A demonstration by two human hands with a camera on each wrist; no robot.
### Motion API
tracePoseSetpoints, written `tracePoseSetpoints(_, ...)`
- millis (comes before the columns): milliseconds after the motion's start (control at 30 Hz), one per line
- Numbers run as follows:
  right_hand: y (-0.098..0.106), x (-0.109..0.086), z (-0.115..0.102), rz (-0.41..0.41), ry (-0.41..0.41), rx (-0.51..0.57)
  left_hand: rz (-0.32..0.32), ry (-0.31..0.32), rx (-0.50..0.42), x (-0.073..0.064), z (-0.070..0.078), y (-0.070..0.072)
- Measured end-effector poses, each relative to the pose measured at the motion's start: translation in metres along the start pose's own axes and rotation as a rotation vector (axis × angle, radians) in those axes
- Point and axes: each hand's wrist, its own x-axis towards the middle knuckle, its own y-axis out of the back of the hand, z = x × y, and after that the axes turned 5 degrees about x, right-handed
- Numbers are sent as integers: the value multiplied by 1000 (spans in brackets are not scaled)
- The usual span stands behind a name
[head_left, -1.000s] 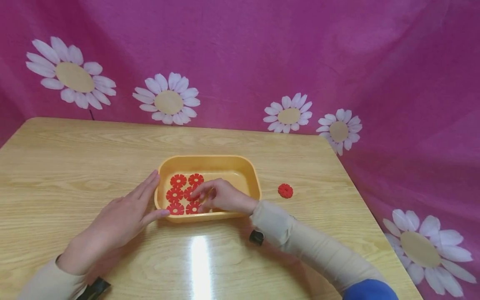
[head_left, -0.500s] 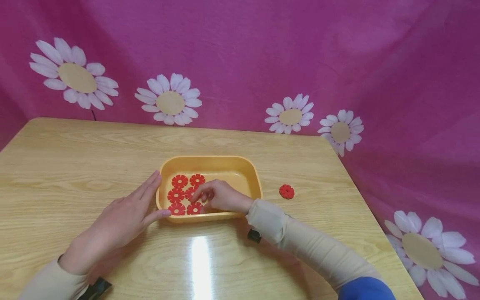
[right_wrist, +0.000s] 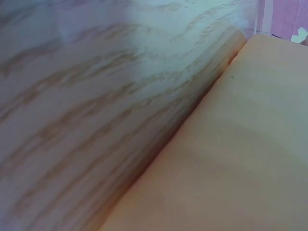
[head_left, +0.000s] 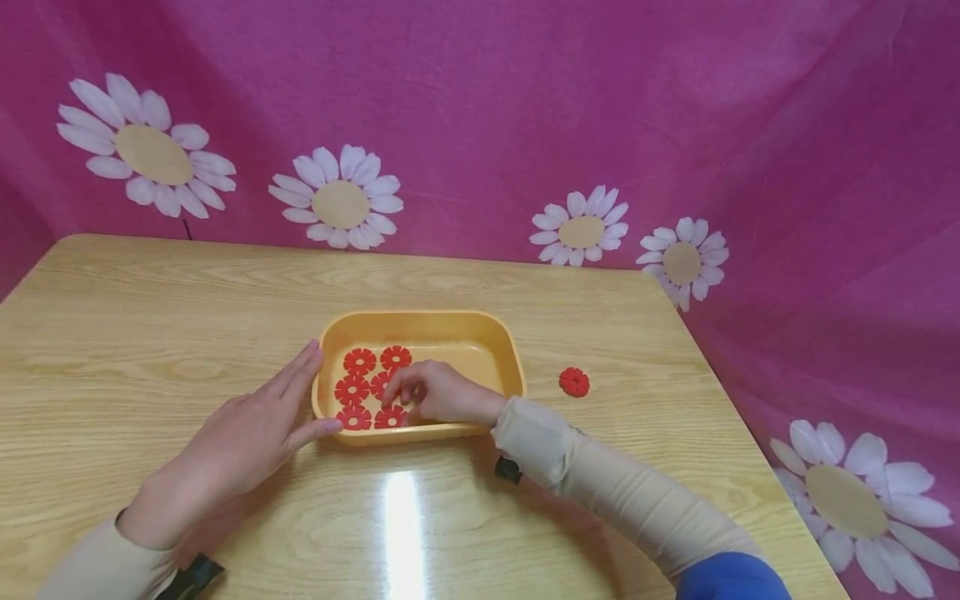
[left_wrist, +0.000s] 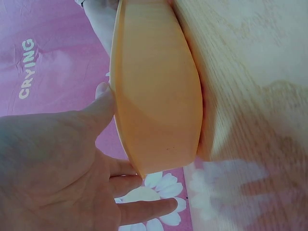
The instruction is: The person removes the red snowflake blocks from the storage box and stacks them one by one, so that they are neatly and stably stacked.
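In the head view, several flat red snowflake discs (head_left: 353, 389) with notched edges lie in two columns at the left end of an orange-yellow plastic tray (head_left: 480, 367). My left hand (head_left: 240, 442) touches the tray's left end with extended fingers, the thumb on its near corner. The left wrist view shows that hand (left_wrist: 53, 163) against the outer wall (left_wrist: 159, 91). My right hand (head_left: 446, 393) reaches inside with curled fingers, thumb and a fingertip at the edges of the near right snowflake disc (head_left: 389, 417). Its fingertips are partly hidden, and the right wrist view does not show them.
To the right of the tray lies another red snowflake piece (head_left: 574, 382), which looks like stacked discs. Everything rests on a wood-grain table (head_left: 187, 325). Behind it hangs a pink cloth (head_left: 465, 108) printed with white daisies.
Hardly anything differs. The right hand has shifted slightly left within the tray, its fingers staying by the same discs; the left hand keeps its place on the tray's end.
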Motion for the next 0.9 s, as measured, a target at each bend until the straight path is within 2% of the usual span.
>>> tracePoseSetpoints(367, 1, 0, 2, -3, 50, 21, 5, -10, 0, 0, 0, 0)
tracePoseSetpoints(667, 5, -3, 2, 10, 86, -28, 2, -3, -1, -1, 0, 1)
tracePoseSetpoints(900, 6, -6, 6, 5, 111, 69, 11, -12, 3, -1, 1, 0)
